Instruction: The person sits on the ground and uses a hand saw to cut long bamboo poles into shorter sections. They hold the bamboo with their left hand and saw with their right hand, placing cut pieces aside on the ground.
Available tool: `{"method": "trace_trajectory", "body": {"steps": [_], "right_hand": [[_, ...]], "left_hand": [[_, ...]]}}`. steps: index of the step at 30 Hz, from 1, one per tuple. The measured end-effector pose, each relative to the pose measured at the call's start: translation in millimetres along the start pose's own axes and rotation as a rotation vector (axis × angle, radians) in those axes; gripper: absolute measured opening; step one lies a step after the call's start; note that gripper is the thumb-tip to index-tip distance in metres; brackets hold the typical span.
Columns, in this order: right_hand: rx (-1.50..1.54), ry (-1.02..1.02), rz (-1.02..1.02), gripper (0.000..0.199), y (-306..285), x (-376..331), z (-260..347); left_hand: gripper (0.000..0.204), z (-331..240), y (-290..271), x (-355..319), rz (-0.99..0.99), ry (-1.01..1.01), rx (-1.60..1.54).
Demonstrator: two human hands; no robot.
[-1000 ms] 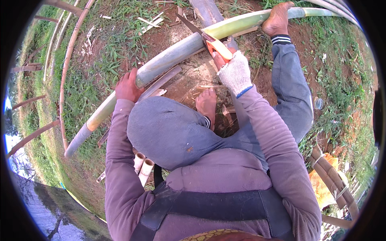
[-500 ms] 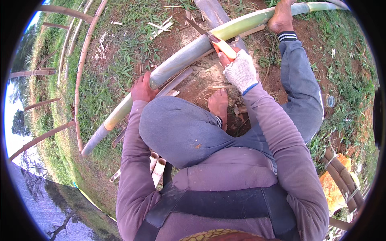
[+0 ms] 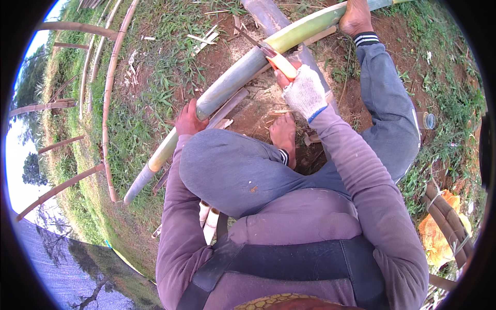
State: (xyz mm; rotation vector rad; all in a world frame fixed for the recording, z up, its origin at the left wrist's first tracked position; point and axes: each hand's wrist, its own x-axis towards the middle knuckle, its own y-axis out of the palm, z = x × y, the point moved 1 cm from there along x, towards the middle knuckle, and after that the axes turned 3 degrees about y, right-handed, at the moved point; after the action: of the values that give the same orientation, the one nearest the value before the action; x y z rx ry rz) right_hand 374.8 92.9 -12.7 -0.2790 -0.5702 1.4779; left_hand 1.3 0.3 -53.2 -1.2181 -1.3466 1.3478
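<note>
A thick green-grey bamboo pole lies slantwise in front of me, from near left to far right. My right hand, in a pale knitted glove, is closed around the orange handle of a hand saw. The saw's dark blade lies across the pole where its grey part meets the brighter green part. My bare left hand is closed at the pole's near end, its fingers partly hidden. Beneath that end runs another bamboo pole. My bare foot rests on the far part of the pole being sawn.
A thick log lies under the pole, with pale sawdust around it. Split strips are scattered on the grass. Cut bamboo tubes sit by my left thigh. A clear cup and tied bamboo are at right; a bamboo fence stands left.
The view has shifted slightly. The saw has slid a little back toward me across the pole. My left hand keeps its place at the pole's near end.
</note>
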Motion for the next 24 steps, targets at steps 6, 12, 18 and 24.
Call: {"method": "trace_trajectory", "body": {"steps": [6,12,18,24], "right_hand": [[0.008,0.014,0.168,0.023,-101,-107,10],[-0.081,-0.066,0.149,0.018,-78,-98,5],[-0.101,-0.053,0.092,0.022,-21,-26,14],[-0.092,-0.015,0.209,0.019,-121,-138,5]], "left_hand": [[0.083,5,23,-14,0.014,-0.073,-0.075],[0.085,8,31,-17,-0.015,-0.047,-0.059],[0.084,13,32,-14,-0.024,-0.010,-0.088],[0.083,14,35,-22,-0.029,-0.044,-0.083]]}}
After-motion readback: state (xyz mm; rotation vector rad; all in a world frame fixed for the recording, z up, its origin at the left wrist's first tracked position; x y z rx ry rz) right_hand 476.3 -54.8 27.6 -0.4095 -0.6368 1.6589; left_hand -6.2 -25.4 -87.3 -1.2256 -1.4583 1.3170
